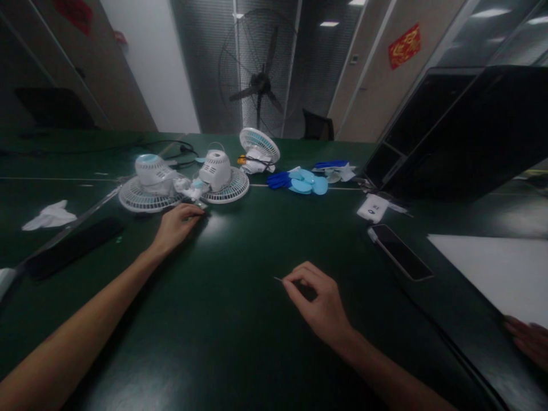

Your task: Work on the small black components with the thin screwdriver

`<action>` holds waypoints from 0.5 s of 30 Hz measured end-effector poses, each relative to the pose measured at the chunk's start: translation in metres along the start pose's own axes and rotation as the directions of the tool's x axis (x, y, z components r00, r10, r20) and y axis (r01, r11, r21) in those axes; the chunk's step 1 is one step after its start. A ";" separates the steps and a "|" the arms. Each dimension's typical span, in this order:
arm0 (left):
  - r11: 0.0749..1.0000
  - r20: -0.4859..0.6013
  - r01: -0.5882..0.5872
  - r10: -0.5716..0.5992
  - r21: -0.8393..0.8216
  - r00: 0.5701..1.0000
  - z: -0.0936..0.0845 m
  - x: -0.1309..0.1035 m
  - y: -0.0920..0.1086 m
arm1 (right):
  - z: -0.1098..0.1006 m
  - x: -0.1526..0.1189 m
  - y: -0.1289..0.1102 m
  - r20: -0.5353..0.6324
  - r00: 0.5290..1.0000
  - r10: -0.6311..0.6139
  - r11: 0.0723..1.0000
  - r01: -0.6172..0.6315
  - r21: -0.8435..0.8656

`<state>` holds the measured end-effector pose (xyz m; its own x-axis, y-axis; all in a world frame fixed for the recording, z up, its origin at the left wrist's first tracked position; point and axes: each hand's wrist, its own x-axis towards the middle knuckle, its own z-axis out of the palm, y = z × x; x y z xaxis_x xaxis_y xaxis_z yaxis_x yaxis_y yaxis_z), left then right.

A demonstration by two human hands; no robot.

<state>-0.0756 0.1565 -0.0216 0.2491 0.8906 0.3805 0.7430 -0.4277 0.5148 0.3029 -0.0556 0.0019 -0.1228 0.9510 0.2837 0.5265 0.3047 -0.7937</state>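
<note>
My right hand (319,302) is over the green table (240,342). Its thumb and forefinger pinch a thin, needle-like piece (278,279) whose tip points left; it is too small to name. Farther off to the left, my left hand (177,224) rests at the table, its fingers drawn together at a small spot beside the fans; what they grip is too dim to make out. Just beyond it, a white fan (149,194) and a second white fan (217,174) lie face down, with crumpled white wrapping (188,187) between them.
A third small fan (259,149) lies behind. Light-blue fan blades (308,181), dark-blue pieces (279,180), a small white box (372,208) and a phone (401,251) are on the table. Another person's hand (528,339) is by a white sheet (500,268). A dark monitor (462,131) stands right.
</note>
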 end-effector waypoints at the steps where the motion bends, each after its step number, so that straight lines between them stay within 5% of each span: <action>1: 1.000 0.000 -0.015 0.015 -0.014 1.000 0.000 0.000 0.000 | 0.000 0.000 0.000 0.003 1.000 -0.002 1.000 0.002 0.004; 15: 0.987 0.096 -0.160 0.159 0.003 0.983 0.002 -0.003 0.006 | -0.001 0.000 -0.001 0.003 1.000 -0.007 1.000 0.007 -0.009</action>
<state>-0.0706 0.1515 -0.0213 0.4224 0.8220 0.3819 0.6955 -0.5642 0.4450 0.3034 -0.0555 0.0032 -0.1288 0.9492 0.2872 0.5334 0.3105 -0.7868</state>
